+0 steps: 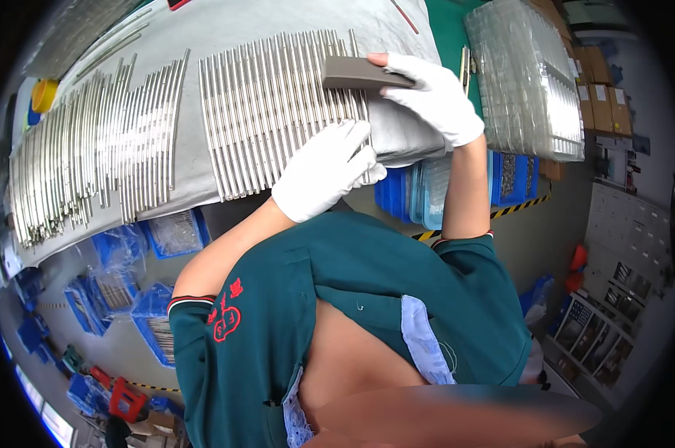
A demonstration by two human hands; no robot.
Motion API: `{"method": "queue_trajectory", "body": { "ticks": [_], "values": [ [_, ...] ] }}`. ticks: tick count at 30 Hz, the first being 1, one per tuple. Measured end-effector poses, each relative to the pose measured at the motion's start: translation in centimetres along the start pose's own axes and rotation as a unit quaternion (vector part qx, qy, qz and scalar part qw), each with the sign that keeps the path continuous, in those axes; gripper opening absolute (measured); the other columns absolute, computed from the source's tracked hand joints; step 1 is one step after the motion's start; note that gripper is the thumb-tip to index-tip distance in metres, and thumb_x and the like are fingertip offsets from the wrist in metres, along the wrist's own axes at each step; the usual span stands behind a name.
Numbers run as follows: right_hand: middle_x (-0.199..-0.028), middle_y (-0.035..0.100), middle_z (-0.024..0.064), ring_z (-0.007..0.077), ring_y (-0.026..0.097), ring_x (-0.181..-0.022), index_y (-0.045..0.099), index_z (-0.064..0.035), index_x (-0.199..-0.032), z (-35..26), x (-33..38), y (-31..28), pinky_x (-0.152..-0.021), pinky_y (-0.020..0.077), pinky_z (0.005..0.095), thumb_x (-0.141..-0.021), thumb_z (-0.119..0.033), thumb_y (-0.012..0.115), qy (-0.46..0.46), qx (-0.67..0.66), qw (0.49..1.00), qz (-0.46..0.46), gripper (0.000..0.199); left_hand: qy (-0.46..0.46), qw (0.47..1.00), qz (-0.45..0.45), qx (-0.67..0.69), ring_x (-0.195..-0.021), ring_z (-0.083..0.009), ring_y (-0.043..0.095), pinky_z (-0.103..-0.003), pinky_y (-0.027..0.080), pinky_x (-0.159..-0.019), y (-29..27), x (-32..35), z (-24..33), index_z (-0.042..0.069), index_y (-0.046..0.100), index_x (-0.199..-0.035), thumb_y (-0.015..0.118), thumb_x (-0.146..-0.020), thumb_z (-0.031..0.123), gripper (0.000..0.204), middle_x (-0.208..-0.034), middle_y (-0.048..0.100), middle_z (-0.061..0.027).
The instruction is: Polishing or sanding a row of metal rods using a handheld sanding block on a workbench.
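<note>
Two sets of thin, shiny metal rods lie side by side on a grey cloth [225, 26] over the table. My left hand [326, 170], in a white glove, rests flat on the near ends of the right-hand set of rods [270, 104] and holds nothing. My right hand [431, 93], also in a white glove, grips a grey-brown rectangular block [360, 73]. The block lies across the far right rods of that set. The left-hand set of rods [91, 157] is untouched.
A tall stack of clear plastic trays [531, 75] stands to the right of the cloth. Blue bins with small parts [165, 231] and a clear-and-blue bin [442, 190] sit below the table edge. A yellow roll [44, 93] lies at the far left. Shelving stands at the right.
</note>
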State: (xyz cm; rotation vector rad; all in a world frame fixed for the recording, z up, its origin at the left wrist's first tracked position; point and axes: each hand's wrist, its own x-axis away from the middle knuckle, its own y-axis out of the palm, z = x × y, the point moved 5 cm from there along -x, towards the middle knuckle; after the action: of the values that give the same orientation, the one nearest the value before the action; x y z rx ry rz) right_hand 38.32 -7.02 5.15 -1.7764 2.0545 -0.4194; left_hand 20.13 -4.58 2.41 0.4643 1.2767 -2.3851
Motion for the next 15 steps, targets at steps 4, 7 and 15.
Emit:
{"method": "queue_trajectory", "body": {
  "ticks": [4,7,15],
  "values": [
    [-0.131,0.065,0.007,0.0186,0.06,-0.121,0.063,-0.008,-0.131,1.1,1.4,-2.0,-0.105,0.045,0.0293,-0.085,-0.006,0.07,0.115,0.062,0.991,0.028,0.046,0.013,1.0,0.007,-0.005,-0.1,-0.0337,0.058,-0.042,0.048,-0.083,0.1,0.3,-0.2,0.004,0.057,-0.093,0.067,-0.085,0.03,0.029,-0.108,0.055,-0.017],
    [-0.13,0.066,0.0065,0.0171,0.061,-0.12,0.064,-0.0094,-0.131,1.3,3.3,-4.5,-0.106,0.045,0.0295,-0.085,-0.007,0.071,0.119,0.1,0.986,0.053,0.047,0.02,1.0,0.02,-0.014,-0.099,-0.0335,0.058,-0.042,0.048,-0.084,0.0,0.4,-0.2,0.004,0.057,-0.094,0.067,-0.085,0.03,0.029,-0.108,0.055,-0.0169],
    [-0.13,0.065,0.0089,0.0192,0.061,-0.121,0.063,-0.0086,-0.131,1.1,0.3,0.5,-0.104,0.0459,0.0306,-0.087,-0.014,0.07,-0.002,0.041,0.998,0.042,0.045,0.021,1.0,0.005,-0.015,-0.098,-0.0325,0.058,-0.042,0.049,-0.083,-0.2,-0.2,0.2,0.004,0.058,-0.095,0.067,-0.085,0.028,0.027,-0.109,0.056,-0.0162]
  ]
}}
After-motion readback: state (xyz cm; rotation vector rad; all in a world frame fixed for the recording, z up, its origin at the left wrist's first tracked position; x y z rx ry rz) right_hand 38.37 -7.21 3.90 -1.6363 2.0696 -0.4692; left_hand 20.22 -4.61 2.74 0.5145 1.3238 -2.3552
